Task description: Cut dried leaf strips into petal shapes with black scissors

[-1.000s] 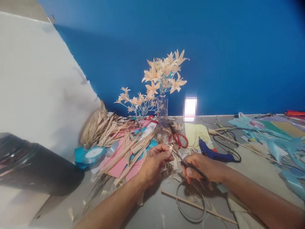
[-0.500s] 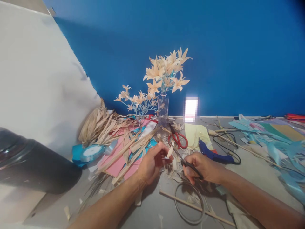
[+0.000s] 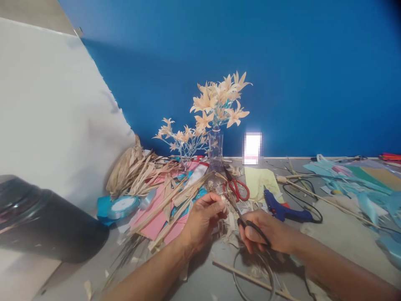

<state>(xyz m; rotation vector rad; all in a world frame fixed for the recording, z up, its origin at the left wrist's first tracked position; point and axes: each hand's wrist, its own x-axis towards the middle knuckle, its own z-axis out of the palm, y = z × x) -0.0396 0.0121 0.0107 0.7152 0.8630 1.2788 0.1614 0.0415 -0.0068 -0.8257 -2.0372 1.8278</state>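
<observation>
Near the centre, my left hand is closed in a pinch on a small pale piece, mostly hidden by the fingertips. My right hand is wrapped round the handles of dark-handled scissors, whose blades point up and left, close beside the left fingertips. Pale scraps lie between and beneath the hands. Red-handled scissors rest just behind, and a blue glue gun lies beyond the right hand.
A glass vase holds cream flowers at the back. Dried husks and pink paper lie left, near a ribbon roll and a dark cylinder. A wire ring and stick lie in front.
The pale piece between my hands has become mostly hidden as my left fingers closed round it. The whole view has shifted slightly, with the scene lower in the picture.
</observation>
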